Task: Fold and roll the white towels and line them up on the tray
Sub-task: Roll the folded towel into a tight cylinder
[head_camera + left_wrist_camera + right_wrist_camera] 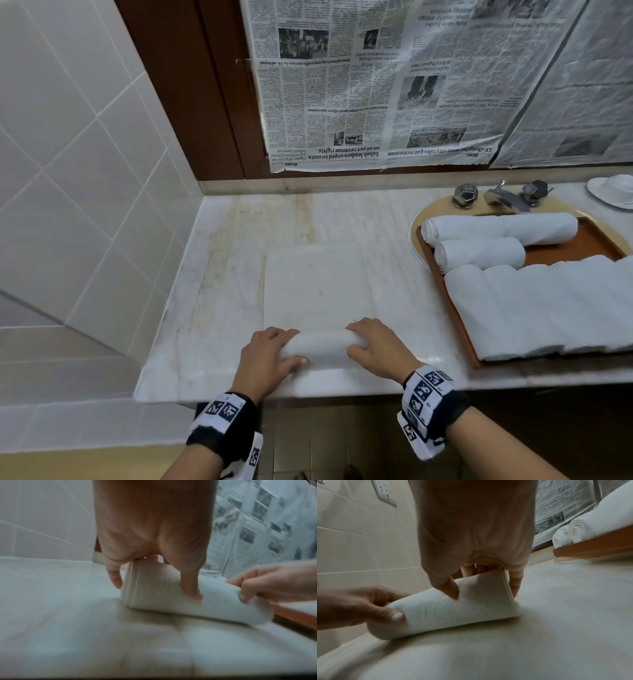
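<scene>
Head view: towel (323, 346) between both hands

Pale marble counter (239, 240) w/ brownish stains, running far to a tiled wall (68, 137) at left — white tiles, an outlet (386, 492) on it. Dark wood panel (185, 85) behind, newspaper sheets (376, 85) taped over it upside down. Far right: chrome faucet (503, 197), yellowed sink rim (416, 219). Floor tiles (308, 445) below — greyish.
</scene>
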A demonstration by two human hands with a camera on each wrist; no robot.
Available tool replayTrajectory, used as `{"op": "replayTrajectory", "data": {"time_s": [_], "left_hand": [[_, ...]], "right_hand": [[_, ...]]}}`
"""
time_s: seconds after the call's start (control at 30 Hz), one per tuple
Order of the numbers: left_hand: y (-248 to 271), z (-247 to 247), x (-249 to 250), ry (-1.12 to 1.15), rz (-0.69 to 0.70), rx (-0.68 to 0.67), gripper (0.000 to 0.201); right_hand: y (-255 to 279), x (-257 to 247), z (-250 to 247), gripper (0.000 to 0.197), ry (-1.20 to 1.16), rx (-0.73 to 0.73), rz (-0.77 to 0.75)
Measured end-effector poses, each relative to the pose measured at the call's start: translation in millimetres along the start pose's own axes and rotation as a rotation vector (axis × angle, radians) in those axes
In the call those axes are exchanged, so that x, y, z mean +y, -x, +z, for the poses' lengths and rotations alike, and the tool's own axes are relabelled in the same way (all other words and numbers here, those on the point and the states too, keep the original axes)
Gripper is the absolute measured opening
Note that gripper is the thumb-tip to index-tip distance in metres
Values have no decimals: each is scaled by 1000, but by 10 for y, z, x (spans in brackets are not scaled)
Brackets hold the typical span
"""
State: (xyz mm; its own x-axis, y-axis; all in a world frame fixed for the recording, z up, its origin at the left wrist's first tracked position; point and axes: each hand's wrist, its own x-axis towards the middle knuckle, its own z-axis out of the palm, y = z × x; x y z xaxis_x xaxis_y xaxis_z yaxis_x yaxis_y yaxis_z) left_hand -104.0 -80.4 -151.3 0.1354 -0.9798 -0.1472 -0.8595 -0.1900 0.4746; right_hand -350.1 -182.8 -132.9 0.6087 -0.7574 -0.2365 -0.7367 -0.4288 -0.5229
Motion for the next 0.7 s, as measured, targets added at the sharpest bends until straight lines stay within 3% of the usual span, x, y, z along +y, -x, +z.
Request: {"op": "replayTrajectory", "data": {"time_s": [0.13,0.27,0.33,0.37,0.47,0.5,0.6,0.7], "left_hand": [[-31,-51,-42,51,-54,-176,70],[-26,-48,-103,82,-72,-214,98],[-18,-76,-73,62,-90,-210,102],[-19,-101,-43,47,-104,-208,99],[-64,-165,18,-1,-146,-224,110],[-98,-188,36,-13,-161,-233,112],[-220,-240,68,-73,-202,-282,87],[-265,-227,65,-99,-240,-277,74]], "right_hand": [[76,56,-6,47,-80,-71,42],[135,111,8,34,-294,-92,73],[88,111,-27,23,-306,-91,91],[57,107,-42,25,-264,-82,94],[-37,63,-6,58,97,22,15],[-59,43,34,57,190,87,-16],[-50,0,163,35,307,266,-118],[-2,12,226,44,342,274,-182]]}}
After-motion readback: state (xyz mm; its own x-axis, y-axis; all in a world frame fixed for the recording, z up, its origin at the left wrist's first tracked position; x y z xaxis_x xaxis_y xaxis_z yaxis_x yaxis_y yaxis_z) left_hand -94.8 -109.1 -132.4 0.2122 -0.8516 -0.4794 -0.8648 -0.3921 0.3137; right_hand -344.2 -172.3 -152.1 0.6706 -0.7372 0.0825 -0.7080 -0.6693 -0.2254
